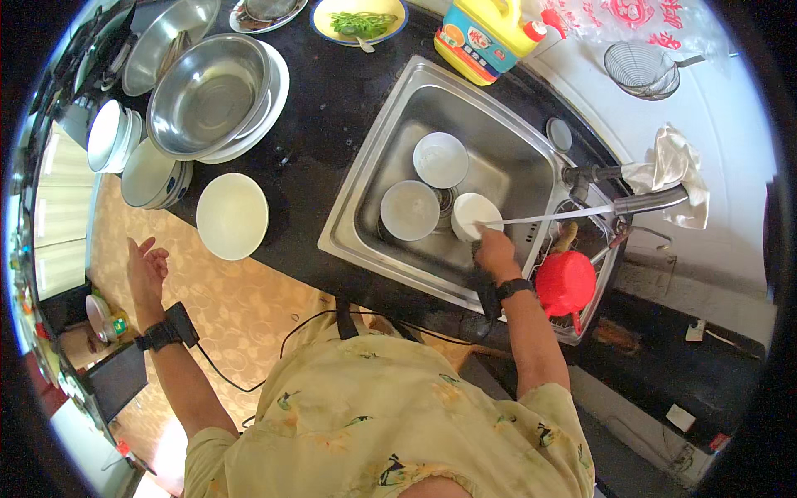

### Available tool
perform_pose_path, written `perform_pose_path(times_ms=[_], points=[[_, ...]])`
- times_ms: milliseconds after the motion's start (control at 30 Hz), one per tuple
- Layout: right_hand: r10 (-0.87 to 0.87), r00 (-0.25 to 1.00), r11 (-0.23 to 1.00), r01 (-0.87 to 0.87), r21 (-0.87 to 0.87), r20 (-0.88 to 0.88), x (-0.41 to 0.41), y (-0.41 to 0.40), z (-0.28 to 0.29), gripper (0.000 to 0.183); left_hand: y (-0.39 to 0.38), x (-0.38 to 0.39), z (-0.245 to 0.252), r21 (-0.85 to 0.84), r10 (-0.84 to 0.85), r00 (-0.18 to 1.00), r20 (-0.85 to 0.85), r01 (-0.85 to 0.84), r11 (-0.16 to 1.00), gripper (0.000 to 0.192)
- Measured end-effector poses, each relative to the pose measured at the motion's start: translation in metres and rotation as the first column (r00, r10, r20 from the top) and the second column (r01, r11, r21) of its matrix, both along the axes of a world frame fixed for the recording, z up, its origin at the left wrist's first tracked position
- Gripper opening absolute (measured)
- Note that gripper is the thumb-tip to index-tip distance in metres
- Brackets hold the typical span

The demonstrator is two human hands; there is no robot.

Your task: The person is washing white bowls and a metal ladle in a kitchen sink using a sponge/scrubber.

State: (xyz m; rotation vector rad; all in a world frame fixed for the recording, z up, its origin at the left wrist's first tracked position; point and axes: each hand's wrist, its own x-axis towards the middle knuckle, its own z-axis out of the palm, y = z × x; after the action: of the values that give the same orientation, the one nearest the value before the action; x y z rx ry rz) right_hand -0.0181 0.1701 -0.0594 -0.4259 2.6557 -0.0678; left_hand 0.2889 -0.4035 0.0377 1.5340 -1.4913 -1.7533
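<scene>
My right hand (496,254) grips the rim of a small white bowl (470,215) in the stainless steel sink (504,149), where a stream from the faucet (650,200) meets it. Two more white bowls, one nearer the back (441,160) and one to the left (410,210), sit on the sink bottom beside the drain. My left hand (148,264) is raised over the floor at the left, fingers apart and holding nothing. Nearest to it, a larger white bowl (232,216) stands at the edge of the black counter (311,162).
Stacked bowls (155,174) and a steel basin (210,96) on plates occupy the counter's left. Behind are a plate of greens (361,22) and a yellow detergent jug (489,37). A red plastic ladle (565,283) lies right of the sink basin. A black cable (233,383) hangs from my left wrist.
</scene>
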Motion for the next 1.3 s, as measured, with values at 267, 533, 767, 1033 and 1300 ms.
perform_pose_path(times_ms=[267, 533, 767, 1033, 1300], points=[[0.629, 0.777, 0.771, -0.626, -0.114, -0.017, 0.013, -0.063, -0.021, 0.011, 0.005, 0.017, -0.007, 0.069, 0.022, 1.0, 0.012, -0.023, 0.997, 0.062], [0.82, 0.559, 0.548, -0.829, 0.11, 0.124, -0.002, -0.106, -0.026, 0.008, 0.006, 0.075, -0.011, 0.06, 0.054, 0.998, 0.043, -0.056, 0.997, 0.062], [0.864, 0.436, 0.43, -0.899, 0.083, 0.252, -0.017, -0.122, -0.045, 0.023, 0.004, 0.114, -0.02, 0.156, 0.101, 0.994, -0.046, -0.093, 0.983, 0.062], [0.952, 0.244, 0.234, -0.969, 0.076, 0.186, -0.02, -0.13, -0.069, 0.016, 0.022, 0.111, -0.005, 0.111, 0.084, 0.995, 0.049, -0.089, 0.99, 0.059], [0.845, 0.512, 0.533, -0.83, -0.166, 0.153, -0.024, -0.134, -0.03, 0.018, 0.029, 0.111, -0.001, 0.165, 0.155, 0.987, -0.038, -0.147, 0.975, 0.058]])
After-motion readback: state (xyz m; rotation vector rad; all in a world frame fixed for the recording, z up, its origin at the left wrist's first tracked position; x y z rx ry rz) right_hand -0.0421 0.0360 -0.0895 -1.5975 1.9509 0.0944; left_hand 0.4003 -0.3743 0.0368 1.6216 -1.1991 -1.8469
